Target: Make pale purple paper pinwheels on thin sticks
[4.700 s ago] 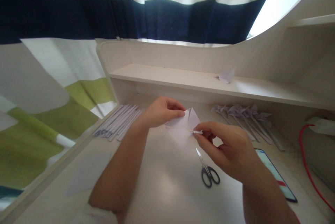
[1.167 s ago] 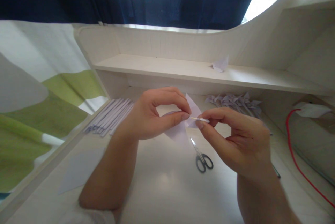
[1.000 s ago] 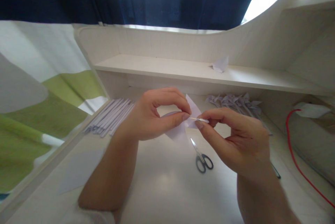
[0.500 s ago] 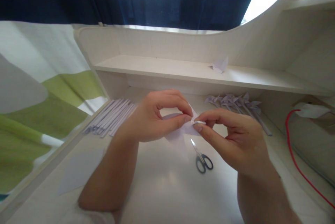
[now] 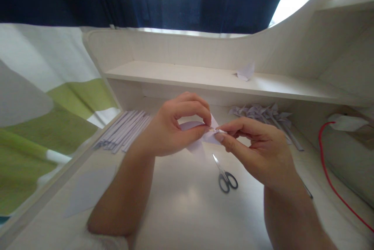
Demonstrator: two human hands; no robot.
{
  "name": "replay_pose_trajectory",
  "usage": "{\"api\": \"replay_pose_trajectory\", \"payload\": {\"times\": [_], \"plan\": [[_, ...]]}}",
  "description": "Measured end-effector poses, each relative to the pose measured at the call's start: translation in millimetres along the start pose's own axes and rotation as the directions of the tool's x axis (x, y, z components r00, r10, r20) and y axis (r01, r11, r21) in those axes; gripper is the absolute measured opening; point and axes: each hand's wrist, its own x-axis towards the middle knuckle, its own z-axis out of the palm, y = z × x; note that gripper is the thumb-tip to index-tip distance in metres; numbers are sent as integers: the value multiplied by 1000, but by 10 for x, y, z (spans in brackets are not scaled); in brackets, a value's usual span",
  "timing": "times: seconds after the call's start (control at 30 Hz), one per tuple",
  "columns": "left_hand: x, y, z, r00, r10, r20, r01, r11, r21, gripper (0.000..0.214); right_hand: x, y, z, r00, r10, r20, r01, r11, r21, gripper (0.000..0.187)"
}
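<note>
Between my two hands, above the desk, is a folded white paper pinwheel (image 5: 196, 148). My left hand (image 5: 178, 127) is closed on its left side, thumb and fingertips pinching near the centre. My right hand (image 5: 257, 145) pinches a small paper part at the right of the centre, thumb below and forefinger above. The fingertips of both hands nearly meet, and they partly hide the folds at the middle. Below them on the desk lies a pair of scissors (image 5: 224, 176) with dark handles, blades pointing up and left.
Rolled paper sticks (image 5: 124, 131) lie in a row at the left. Several finished paper pinwheels (image 5: 263, 113) on sticks rest at the back right. A folded paper piece (image 5: 246, 72) sits on the shelf (image 5: 187, 74). Flat paper (image 5: 90, 189) lies front left; a red cable (image 5: 324, 164) runs along the right.
Both hands have risen slightly with the paper pinwheel. The right fingertips have shifted a little, and more of the folded centre shows between the hands. The scissors have stayed put.
</note>
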Motion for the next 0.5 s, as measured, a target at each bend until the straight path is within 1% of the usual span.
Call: {"api": "replay_pose_trajectory", "payload": {"times": [0.17, 0.37, 0.5], "plan": [[2, 20, -2, 1000, 5, -1, -5, 998, 67, 14, 3, -9, 7, 1000, 7, -10, -7, 1000, -7, 5], [3, -19, 14, 998, 8, -66, -6, 999, 32, 14, 12, -17, -4, 1000, 17, 4, -17, 1000, 21, 7], [0, -16, 13, 996, 22, -83, -18, 998, 55, 16, 11, -14, -3, 1000, 22, -4, -22, 999, 29, 6]]}}
